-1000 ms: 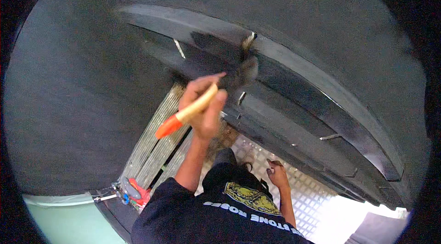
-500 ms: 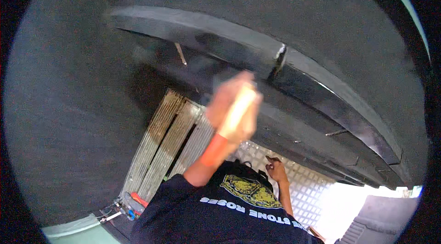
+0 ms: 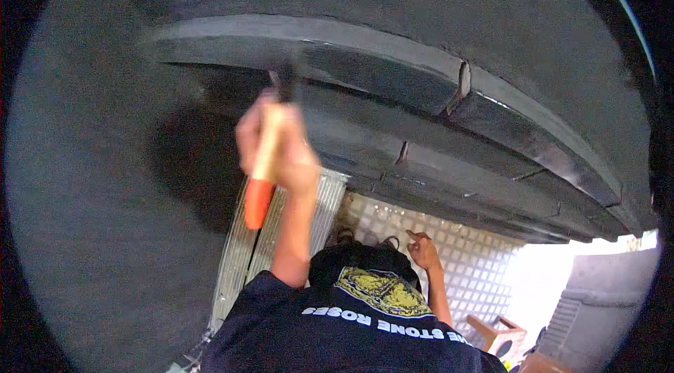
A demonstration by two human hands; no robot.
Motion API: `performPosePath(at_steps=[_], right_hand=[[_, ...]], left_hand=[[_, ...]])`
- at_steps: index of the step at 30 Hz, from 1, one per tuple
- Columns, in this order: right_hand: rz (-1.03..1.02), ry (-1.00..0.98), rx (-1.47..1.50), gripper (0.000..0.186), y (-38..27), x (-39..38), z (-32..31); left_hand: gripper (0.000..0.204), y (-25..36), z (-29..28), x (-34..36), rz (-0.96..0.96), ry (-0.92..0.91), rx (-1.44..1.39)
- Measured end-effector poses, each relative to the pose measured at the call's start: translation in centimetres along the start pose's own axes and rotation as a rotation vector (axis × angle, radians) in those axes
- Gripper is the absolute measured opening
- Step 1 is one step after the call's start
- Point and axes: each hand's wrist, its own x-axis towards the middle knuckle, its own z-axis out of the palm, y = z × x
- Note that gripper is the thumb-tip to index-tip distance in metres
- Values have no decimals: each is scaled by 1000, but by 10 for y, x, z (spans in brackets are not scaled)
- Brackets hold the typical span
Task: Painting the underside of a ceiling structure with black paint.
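Observation:
My left hand [image 3: 281, 152], blurred by motion, is closed around a paintbrush [image 3: 258, 201] with a pale wooden handle and an orange end. Its dark bristles point away from me and reach the front face of a long dark ledge [image 3: 379, 67]; the blur hides whether they touch. Glossy black patches show along that face, and a gap with raw-looking edges cuts across it to the right of the brush. Lower and farther right, near my body, my right hand [image 3: 425, 252] hangs over the floor. One finger is stretched out, and I see nothing held in it.
More dark ledges [image 3: 449, 183] run below the first, with short pale cracks. A dark wall [image 3: 91, 183] fills the left side. Ridged metal planks [image 3: 326, 208] lie beneath my left arm. Below are a tiled floor [image 3: 463, 289] and a wooden stool [image 3: 495, 331] at lower right.
My left hand has moved left along the ledge with the paintbrush, which now stands more upright. The view has shifted, bringing the stool in. My right hand stays nearly in place.

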Motion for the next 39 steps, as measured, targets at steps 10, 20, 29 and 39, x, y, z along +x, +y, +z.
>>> performPosePath(at_steps=[10, 20, 29, 39], right_hand=[[46, 2, 69, 49, 6, -4, 13], [124, 22, 42, 47, 39, -24, 13], [46, 90, 58, 46, 47, -13, 24], [19, 60, 26, 48, 43, -22, 21]], left_hand=[[24, 42, 43, -65, -24, -487, -383], [20, -64, -7, -9, 16, 80, 188], [20, 39, 29, -76, -64, -538, -467], [27, -139, -62, 83, -94, 209, 444]])
